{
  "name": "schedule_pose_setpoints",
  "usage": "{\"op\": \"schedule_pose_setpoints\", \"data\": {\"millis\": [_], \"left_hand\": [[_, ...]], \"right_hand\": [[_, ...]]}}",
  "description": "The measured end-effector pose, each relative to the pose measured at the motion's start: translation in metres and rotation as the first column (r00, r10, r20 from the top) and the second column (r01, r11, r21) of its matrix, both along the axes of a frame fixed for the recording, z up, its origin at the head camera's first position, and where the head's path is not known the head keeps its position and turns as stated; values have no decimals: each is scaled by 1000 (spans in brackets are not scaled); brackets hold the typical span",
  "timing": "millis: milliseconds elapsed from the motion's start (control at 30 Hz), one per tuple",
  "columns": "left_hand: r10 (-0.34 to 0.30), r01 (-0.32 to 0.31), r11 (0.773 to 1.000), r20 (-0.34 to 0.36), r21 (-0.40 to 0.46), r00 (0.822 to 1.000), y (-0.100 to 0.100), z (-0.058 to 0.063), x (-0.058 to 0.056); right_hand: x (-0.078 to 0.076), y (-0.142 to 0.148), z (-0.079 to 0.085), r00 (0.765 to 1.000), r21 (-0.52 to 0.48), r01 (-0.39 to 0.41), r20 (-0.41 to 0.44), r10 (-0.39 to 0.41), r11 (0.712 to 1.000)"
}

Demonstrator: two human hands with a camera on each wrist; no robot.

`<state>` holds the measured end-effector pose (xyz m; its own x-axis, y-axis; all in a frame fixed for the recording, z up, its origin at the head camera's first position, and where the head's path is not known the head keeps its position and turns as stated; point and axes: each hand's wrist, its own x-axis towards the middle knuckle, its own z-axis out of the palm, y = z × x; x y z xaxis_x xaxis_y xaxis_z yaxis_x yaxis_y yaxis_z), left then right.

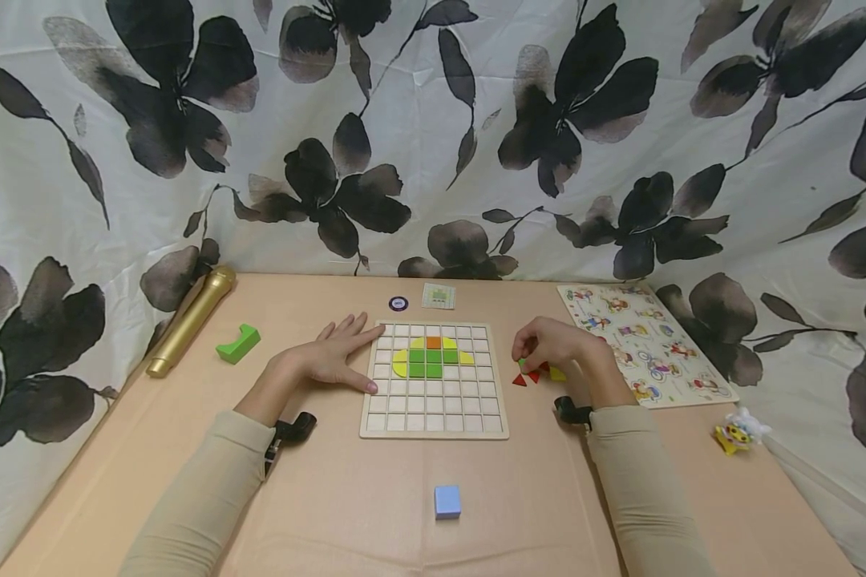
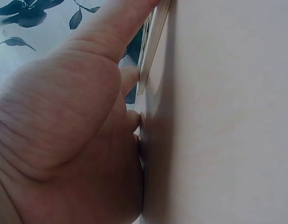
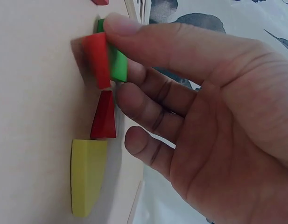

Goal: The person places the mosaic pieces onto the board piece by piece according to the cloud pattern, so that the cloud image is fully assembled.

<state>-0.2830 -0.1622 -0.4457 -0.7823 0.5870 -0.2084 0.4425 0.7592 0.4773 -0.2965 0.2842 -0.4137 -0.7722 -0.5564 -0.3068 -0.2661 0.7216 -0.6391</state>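
Note:
A white grid board (image 1: 433,401) lies mid-table, bearing green squares (image 1: 425,365), an orange square (image 1: 433,343) and yellow pieces (image 1: 400,363) in its upper part. My left hand (image 1: 329,357) lies with fingers spread at the board's left edge, its thumb and index finger touching the rim. To the right of the board, my right hand (image 1: 559,346) pinches a green piece (image 3: 119,65) between thumb and fingers; part of it is hidden. Close by on the table are red triangular pieces (image 3: 104,116) and a yellow curved piece (image 3: 88,177).
A blue cube (image 1: 447,502) sits in front of the board. Behind it are a small patterned card (image 1: 439,296) and a round dark token (image 1: 398,304). Leftward lie a green arch block (image 1: 239,344) and a gold tube (image 1: 192,322); rightward, a picture board (image 1: 649,344) and a small toy (image 1: 740,430).

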Motion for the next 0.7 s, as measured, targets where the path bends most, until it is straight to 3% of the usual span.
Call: {"op": "schedule_pose_setpoints", "data": {"millis": [233, 467, 700], "left_hand": [[0, 0, 1000, 0, 7, 1000, 0, -1, 0], [-2, 2, 1000, 4, 12, 1000, 0, 0, 0], [2, -2, 1000, 6, 19, 1000, -1, 1, 0]], "right_hand": [[-1, -2, -3, 997, -21, 24, -79, -26, 999], [3, -12, -4, 976, -144, 200, -54, -209, 969], [1, -31, 2, 957, -171, 112, -246, -153, 979]]}}
